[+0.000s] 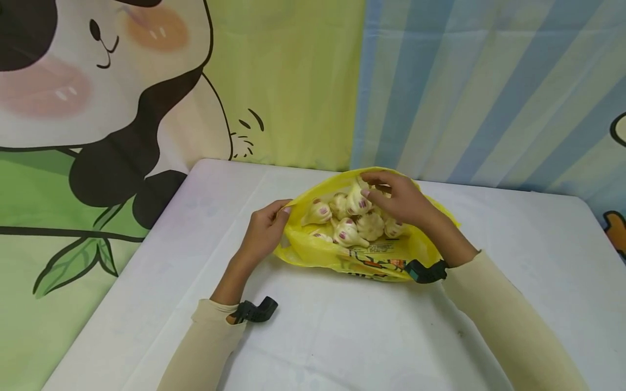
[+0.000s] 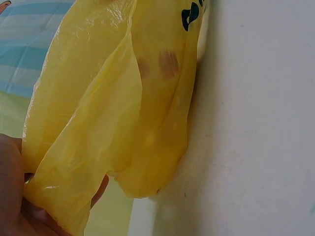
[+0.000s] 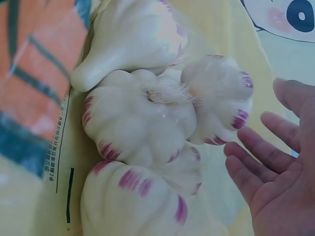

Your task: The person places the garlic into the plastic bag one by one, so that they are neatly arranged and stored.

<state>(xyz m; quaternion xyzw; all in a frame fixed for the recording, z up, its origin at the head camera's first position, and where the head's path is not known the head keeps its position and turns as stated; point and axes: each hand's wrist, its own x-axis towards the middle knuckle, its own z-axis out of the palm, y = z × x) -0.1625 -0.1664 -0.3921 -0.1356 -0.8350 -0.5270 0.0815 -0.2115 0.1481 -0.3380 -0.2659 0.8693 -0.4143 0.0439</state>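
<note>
A yellow plastic bag [image 1: 310, 252] lies on the table with its mouth spread wide. My left hand [image 1: 264, 231] pinches the bag's left rim; the thin film [image 2: 108, 113] hangs in folds beside that hand in the left wrist view. Inside are several glossy white garlic bulbs [image 1: 370, 227] with purple streaks. Over the back of the opening is my right hand [image 1: 406, 198], fingers extended beside a garlic bulb [image 1: 358, 201] that stands highest in the heap. In the right wrist view the spread fingertips [image 3: 236, 164] are right at the side of one bulb [image 3: 219, 101].
White cloth covers the table [image 1: 313, 326]. Behind its far edge hangs a backdrop [image 1: 293, 81] with a cartoon panda and blue stripes. Black wrist cameras [image 1: 256, 309] sit at both cuffs. Printed graphics [image 3: 37, 73] mark the bag's front wall.
</note>
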